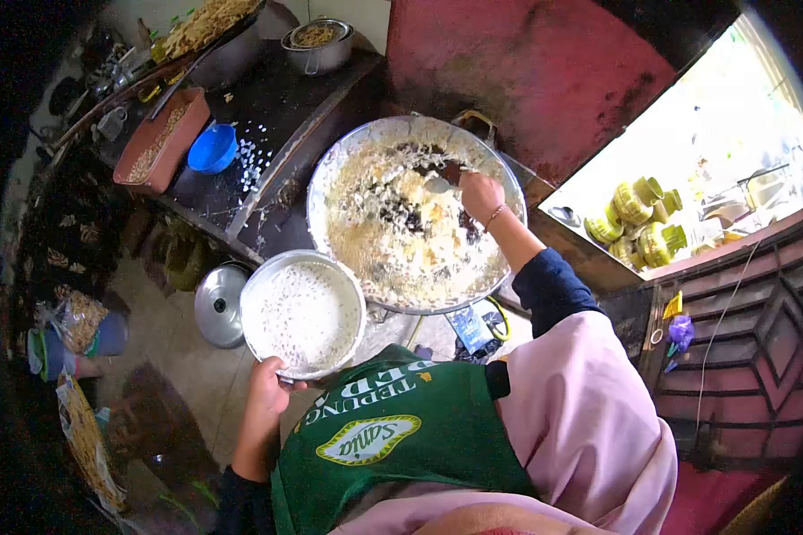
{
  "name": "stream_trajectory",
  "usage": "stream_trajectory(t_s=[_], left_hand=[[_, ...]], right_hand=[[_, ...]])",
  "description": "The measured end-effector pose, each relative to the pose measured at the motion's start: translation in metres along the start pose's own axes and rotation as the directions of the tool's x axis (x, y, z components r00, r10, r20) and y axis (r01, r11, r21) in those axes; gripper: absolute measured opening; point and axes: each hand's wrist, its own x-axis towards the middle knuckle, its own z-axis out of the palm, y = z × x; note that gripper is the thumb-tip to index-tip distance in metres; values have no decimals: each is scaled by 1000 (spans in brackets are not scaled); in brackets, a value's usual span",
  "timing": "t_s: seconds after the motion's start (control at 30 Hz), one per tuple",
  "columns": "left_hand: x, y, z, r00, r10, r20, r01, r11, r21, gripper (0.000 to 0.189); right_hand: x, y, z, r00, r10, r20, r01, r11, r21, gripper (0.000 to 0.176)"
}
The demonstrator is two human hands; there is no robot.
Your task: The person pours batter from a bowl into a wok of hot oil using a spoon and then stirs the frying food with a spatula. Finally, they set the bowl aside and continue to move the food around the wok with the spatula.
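Observation:
My left hand point(272, 385) grips the lower edge of a metal pot point(252, 314) and holds it tilted beside the wok. White batter point(305, 312) with small nut-like pieces fills the pot. Over a large wide wok point(315, 201) my right hand point(482, 196) is closed around a ladle or large spoon point(437, 185), whose handle is mostly covered by the fingers. Pale foam, golden-brown pieces and dark oil point(400, 214) show in the wok.
A dark counter point(268, 111) at left bears a blue bowl point(212, 149), an orange-brown bin point(163, 143), a small pot point(319, 58) and scattered white bits. A metal lid point(220, 305) lies left of the batter pot. Green gas cylinders point(638, 203) stand outside at right.

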Motion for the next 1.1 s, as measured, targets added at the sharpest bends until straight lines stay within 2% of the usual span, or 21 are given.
stream_trajectory(t_s=[0.1,0.17,0.33,0.37,0.47,0.57,0.67,0.7,0.77,0.83,0.87,0.97,1.1], left_hand=[[-5,-8,3,998,23,-52,-25,999,-29,49],[-8,-7,17,988,20,-150,-25,999,-36,47],[-11,-17,16,963,10,-271,-15,1000,-18,46],[-10,-21,12,960,-2,-279,-3,1000,-17,46],[-7,-31,1,944,6,-329,-8,1000,-4,45],[-10,-33,6,951,30,-308,-34,999,-6,45],[-14,-23,20,952,9,-307,-10,1000,-3,44],[-16,-22,23,950,-4,-312,4,1000,-2,44],[-14,-23,16,968,8,-252,-6,1000,6,44],[-16,-19,26,969,11,-248,-10,1000,6,45],[-16,-20,25,969,-1,-245,0,1000,-3,45],[-13,-21,19,972,-15,-234,12,1000,-12,46],[-13,-19,20,979,-13,-206,13,1000,-2,47]], right_hand=[[43,56,-8,982,159,-101,-148,982,115,21],[72,82,-6,983,173,-56,-171,985,36,22],[112,112,44,999,20,41,-21,1000,3,20],[113,119,54,1000,16,-4,-16,999,39,20],[93,129,27,992,33,-120,-16,990,138,20],[51,141,-3,997,57,-43,-53,996,75,18],[28,155,23,999,53,-7,-53,997,49,18],[24,148,24,991,104,88,-107,994,24,18],[3,152,15,994,113,-1,-112,982,152,19],[-14,157,1,972,209,-109,-193,971,142,18],[-29,165,-3,970,168,-177,-130,969,208,15],[-52,184,14,977,184,-103,-156,959,238,14],[-60,169,28,983,158,-97,-132,965,225,15]])
